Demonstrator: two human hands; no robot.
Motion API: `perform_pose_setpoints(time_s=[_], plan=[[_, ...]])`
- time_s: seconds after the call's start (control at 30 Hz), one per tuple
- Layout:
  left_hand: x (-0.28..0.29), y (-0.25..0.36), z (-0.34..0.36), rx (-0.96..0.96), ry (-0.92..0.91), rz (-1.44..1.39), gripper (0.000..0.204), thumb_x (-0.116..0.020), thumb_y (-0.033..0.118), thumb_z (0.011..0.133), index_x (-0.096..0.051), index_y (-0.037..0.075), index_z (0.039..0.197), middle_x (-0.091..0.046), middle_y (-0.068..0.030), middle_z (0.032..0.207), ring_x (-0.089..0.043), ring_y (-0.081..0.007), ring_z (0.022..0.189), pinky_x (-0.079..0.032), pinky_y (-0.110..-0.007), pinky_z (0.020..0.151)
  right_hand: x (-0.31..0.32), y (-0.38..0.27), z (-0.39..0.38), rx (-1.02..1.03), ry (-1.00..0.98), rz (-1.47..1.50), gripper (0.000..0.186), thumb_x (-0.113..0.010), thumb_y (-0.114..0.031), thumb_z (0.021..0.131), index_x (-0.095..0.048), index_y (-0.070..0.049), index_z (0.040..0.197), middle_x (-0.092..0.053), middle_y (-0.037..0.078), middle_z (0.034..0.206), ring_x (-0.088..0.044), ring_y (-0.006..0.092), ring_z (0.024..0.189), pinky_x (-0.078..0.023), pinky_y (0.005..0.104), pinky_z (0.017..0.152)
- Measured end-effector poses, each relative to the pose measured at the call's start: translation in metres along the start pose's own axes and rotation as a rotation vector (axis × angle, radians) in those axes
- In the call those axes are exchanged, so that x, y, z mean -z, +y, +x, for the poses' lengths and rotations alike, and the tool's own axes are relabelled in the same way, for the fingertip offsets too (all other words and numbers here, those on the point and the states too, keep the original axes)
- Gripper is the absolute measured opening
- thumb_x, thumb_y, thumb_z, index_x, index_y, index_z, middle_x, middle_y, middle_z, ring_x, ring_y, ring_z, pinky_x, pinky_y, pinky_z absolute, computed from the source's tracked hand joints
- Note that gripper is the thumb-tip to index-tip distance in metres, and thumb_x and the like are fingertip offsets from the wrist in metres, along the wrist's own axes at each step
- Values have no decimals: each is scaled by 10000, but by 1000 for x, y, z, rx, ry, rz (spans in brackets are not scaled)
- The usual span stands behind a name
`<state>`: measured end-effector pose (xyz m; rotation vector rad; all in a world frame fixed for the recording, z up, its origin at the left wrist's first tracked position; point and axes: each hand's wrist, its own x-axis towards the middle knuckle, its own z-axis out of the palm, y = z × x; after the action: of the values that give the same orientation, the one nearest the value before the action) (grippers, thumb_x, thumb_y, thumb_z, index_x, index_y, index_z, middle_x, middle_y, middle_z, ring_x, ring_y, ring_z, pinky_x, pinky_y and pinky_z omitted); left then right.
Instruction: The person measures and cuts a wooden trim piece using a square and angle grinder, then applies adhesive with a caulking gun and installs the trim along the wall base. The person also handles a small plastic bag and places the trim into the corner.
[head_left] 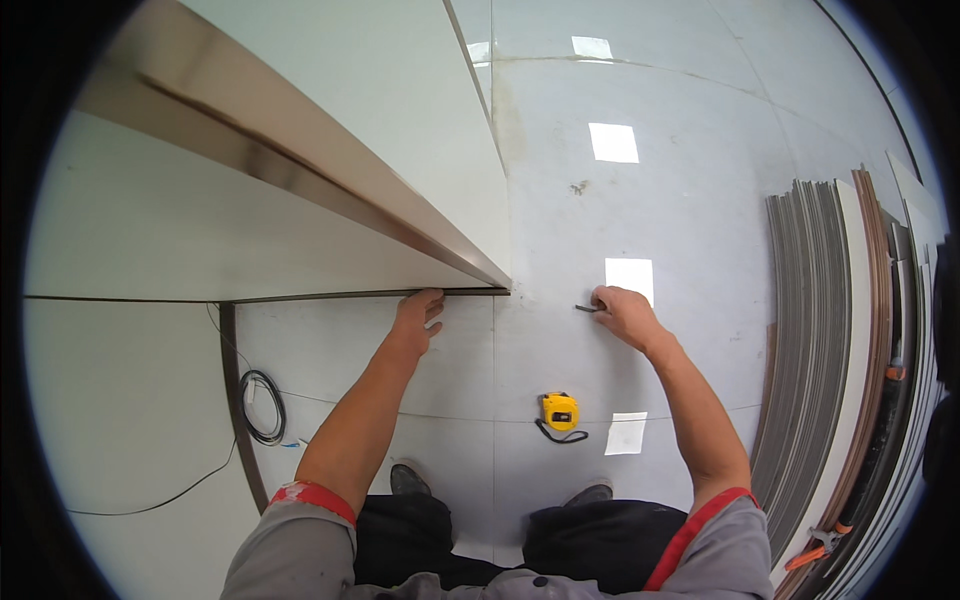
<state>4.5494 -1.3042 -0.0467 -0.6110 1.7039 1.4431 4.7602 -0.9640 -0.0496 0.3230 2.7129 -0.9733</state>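
Observation:
A dark narrow strip (480, 292) runs along the foot of a white panel wall (380, 245). My left hand (414, 312) rests its fingers against this strip, with the thumb held apart and nothing visibly gripped. To the right, my right hand (628, 316) is closed in a pinch over the floor. A short, thin dark piece (586, 308) sticks out of its fingertips to the left; what it is I cannot make out. Between my forearms a yellow tape measure (560, 412) lies on the floor, its black wrist strap curled beside it.
A brown metallic post (330, 190) stands at the wall's end. Coiled black cable (263, 405) lies at left beside a dark floor-level edge. Stacked grey panels and strips (810, 330) line the right side, with an orange-handled tool (820, 545) near them. Light grey floor (680, 200) stretches ahead.

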Motion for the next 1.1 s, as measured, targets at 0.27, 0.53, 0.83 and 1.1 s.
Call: perform_pose_setpoints(time_s=[0.27, 0.53, 0.83, 1.1], plan=[[1, -4, 1, -29, -14, 9, 456, -692, 340, 911, -597, 124, 1302, -592, -62, 1338, -494, -253, 1316, -329, -478, 1095, -43, -24, 2, -200, 129, 903, 165, -738, -128, 887, -710, -38, 1022, -657, -18, 897, -560, 86, 830, -467, 245, 776], [0, -10, 4, -65, -2, 18, 485, -690, 372, 896, -599, 101, 1287, -596, -77, 1300, -501, -255, 1303, -329, -495, 1101, -68, -65, 41, -136, 177, 932, 172, -729, -126, 893, -711, -24, 1031, -659, -9, 888, -552, 80, 798, -471, 241, 757], [3, -13, 8, -72, 15, 19, 451, -707, 373, 864, -614, 119, 1226, -619, -51, 1237, -530, -238, 1237, -344, -492, 1071, -83, -82, 54, -65, 180, 852, 174, -726, -127, 886, -704, -23, 1023, -678, 38, 923, -601, 125, 819, -490, 267, 772], [1, -13, 9, -64, 13, 34, 430, -708, 370, 872, -611, 116, 1205, -610, -43, 1215, -533, -233, 1203, -358, -460, 1039, -82, -86, 59, -7, 245, 616, 180, -717, -147, 886, -705, -43, 1032, -688, 109, 975, -653, 239, 854, -517, 323, 788]])
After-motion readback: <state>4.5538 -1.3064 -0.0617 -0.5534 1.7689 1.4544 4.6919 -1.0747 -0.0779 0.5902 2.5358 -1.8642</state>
